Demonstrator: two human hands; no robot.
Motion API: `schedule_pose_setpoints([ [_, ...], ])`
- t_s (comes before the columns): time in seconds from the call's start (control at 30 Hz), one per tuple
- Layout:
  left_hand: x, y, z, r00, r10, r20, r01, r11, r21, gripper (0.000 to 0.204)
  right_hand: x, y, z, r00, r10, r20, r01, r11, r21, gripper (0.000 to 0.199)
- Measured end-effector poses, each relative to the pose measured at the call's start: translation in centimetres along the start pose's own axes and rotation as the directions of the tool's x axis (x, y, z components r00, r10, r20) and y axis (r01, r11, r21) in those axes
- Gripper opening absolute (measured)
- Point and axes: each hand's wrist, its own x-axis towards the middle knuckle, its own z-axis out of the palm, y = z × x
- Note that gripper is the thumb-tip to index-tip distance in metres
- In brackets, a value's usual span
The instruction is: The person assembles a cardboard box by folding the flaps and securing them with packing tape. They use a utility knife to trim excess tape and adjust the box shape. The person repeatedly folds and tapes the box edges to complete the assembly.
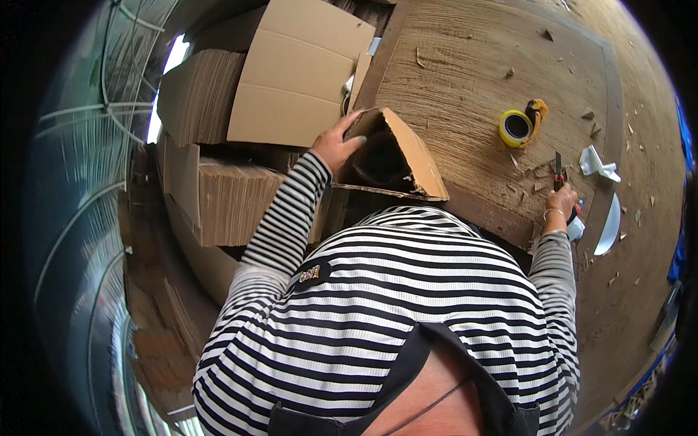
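My left hand (338, 143) is closed on the upper left edge of a cardboard box (429, 163), thumb over the rim. The box stands at the table's near edge, against my body, its dark inside showing and one brown side slanting to the right. Out to the right, my right hand (560, 203) lies low on the table, its fingers closed round a hand tool (558, 174) with a red-and-black handle and a narrow dark tip pointing away from me. Its exact kind is hard to make out.
A yellow roll of tape (515, 129) in an orange-and-black dispenser lies on the wooden table (458, 65). Crumpled white paper (600, 164) and a pale curved sheet (608, 224) lie at its right edge. Flat cardboard stacks (240, 200) stand at left, under a large cardboard sheet (298, 73).
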Motion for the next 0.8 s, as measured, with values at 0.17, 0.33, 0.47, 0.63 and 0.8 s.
schedule_pose_setpoints([
  [0.17,4.5,-0.4,0.5,0.986,0.093,0.138,-0.048,0.951,-0.305,0.04,-1.3,-0.2,0.3,0.956,-0.208,-0.206,0.272,0.894,0.357,0.047],
  [0.33,7.2,-2.1,2.5,0.975,0.063,0.212,0.009,0.948,-0.319,0.019,-7.6,-8.9,-3.8,0.876,-0.479,-0.058,0.217,0.284,0.934,0.04],
  [0.47,8.0,-1.2,1.9,0.934,0.059,0.354,0.115,0.886,-0.449,0.014,-10.8,-16.0,-8.7,0.663,-0.731,-0.161,0.577,0.363,0.731,0.044],
  [0.63,10.3,-1.1,2.3,0.83,0.17,0.532,0.186,0.815,-0.549,0.026,-14.1,-23.3,-12.7,0.439,-0.861,-0.256,0.87,0.336,0.361,0.04],
  [0.8,12.1,-1.8,3.2,0.794,0.162,0.587,0.203,0.839,-0.505,0.028,-14.1,-25.5,-12.4,0.351,-0.896,-0.272,0.926,0.288,0.246,0.038],
])
